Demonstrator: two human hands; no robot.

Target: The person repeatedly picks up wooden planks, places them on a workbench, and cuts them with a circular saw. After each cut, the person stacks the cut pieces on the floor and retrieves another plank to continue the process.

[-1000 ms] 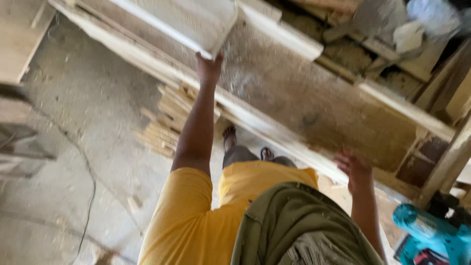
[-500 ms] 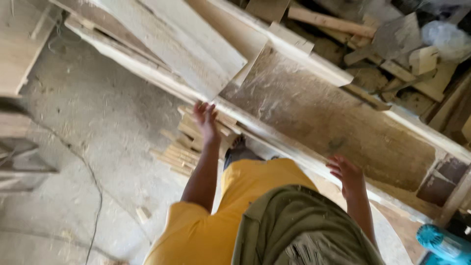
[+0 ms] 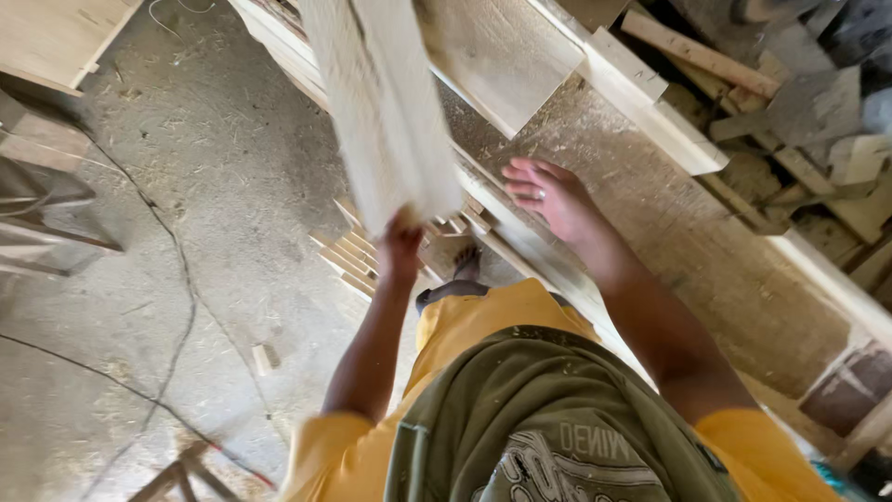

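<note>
A long pale wooden plank (image 3: 381, 112) rises from my left hand (image 3: 401, 244) toward the top of the view. My left hand grips its lower end from below, at about chest height. My right hand (image 3: 550, 197) hovers open to the right of the plank, fingers spread, above the sawdust-covered workbench (image 3: 706, 270), touching nothing that I can see. Yellow sleeves and an olive apron fill the bottom of the view.
Boards and wood offcuts (image 3: 650, 93) lie across the bench. A stack of thin wooden slats (image 3: 358, 256) sits on the concrete floor (image 3: 186, 186) below. A black cable (image 3: 177, 307) snakes over the floor at left. A wooden frame (image 3: 46, 195) stands far left.
The plank has swung up toward the camera with my left hand under its end. My right hand has risen from low right to the middle, beside the plank.
</note>
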